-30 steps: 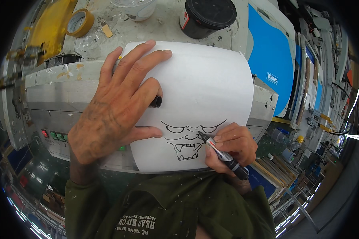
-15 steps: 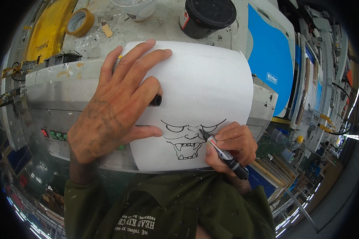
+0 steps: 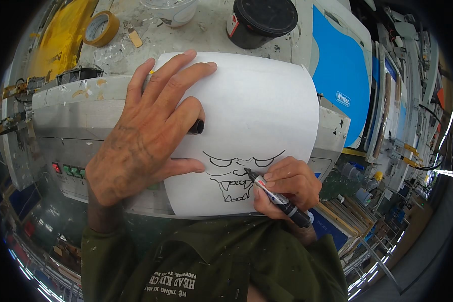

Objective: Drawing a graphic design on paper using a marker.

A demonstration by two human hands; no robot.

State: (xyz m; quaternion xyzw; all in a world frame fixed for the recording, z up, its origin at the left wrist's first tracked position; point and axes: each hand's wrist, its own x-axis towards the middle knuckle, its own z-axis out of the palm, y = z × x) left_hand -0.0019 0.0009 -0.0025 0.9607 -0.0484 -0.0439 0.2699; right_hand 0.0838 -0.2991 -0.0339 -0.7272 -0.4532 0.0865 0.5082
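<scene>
A white sheet of paper (image 3: 256, 110) lies before me with a black line drawing of a fanged face (image 3: 236, 184) on its lower part: two narrowed eyes, a nose and an open mouth. My left hand (image 3: 146, 121) rests spread over the sheet's left side. Its index finger is curled around a black marker cap (image 3: 197, 127), whose end pokes out. At the lower right, my right hand (image 3: 292, 186) grips a black-and-silver marker (image 3: 277, 199) between thumb and fingers. The marker slants, its tip at the right side of the drawn nose.
Behind the paper on the stained grey table stand a lidded black tub (image 3: 264, 22) and a clear plastic container (image 3: 173, 11). A tape roll (image 3: 101, 28) and a small tan piece (image 3: 135, 38) lie at the far left. A blue-and-white panel (image 3: 340, 75) stands at right.
My right hand has shifted slightly left, taking the marker tip from beside the right drawn eye down to the nose. The left hand has stayed in place.
</scene>
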